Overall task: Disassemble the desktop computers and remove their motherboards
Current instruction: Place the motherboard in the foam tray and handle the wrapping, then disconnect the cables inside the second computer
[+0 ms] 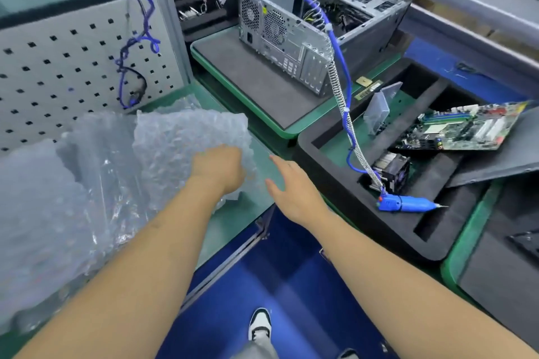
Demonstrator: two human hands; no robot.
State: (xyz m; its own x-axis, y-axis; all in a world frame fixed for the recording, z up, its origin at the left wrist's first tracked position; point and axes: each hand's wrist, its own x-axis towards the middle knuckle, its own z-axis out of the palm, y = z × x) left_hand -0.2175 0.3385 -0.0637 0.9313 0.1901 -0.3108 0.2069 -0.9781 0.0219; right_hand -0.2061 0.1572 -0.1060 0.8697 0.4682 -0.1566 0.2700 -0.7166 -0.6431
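Left hand [219, 167] curled into a sheet of bubble wrap [186, 137], fingers clenched on its near right edge, over the green bench [250, 213]. More bubble wrap [58, 198] heaped to the left, in front of a white pegboard [58, 67] with blue cables [137, 46] hanging on it. Right hand [291, 186] just beside the left, fingers straight and released, grasping nothing, hovering above the bench edge.

Far centre: open desktop computer case [291, 35] on its side on a grey foam pad [248, 79], rear fans and slot covers facing near left, side panel off, interior wiring partly visible. To the right, a black foam tray [335, 183] with compartments. Motherboard [463, 128] already out of the case, lying tilted across the tray's far right part, resting partly on a grey panel [510, 154]. Cooler fan [392, 172] in a compartment near the tray's middle. Blue electric screwdriver [408, 203] lying on the tray's near side, tip pointing right, its blue cord and coiled spring [338, 90] rising up past the case. Clear plastic piece [377, 111] upright in the tray's far section.

Near bottom: blue floor [262, 271] and one shoe [259, 323].
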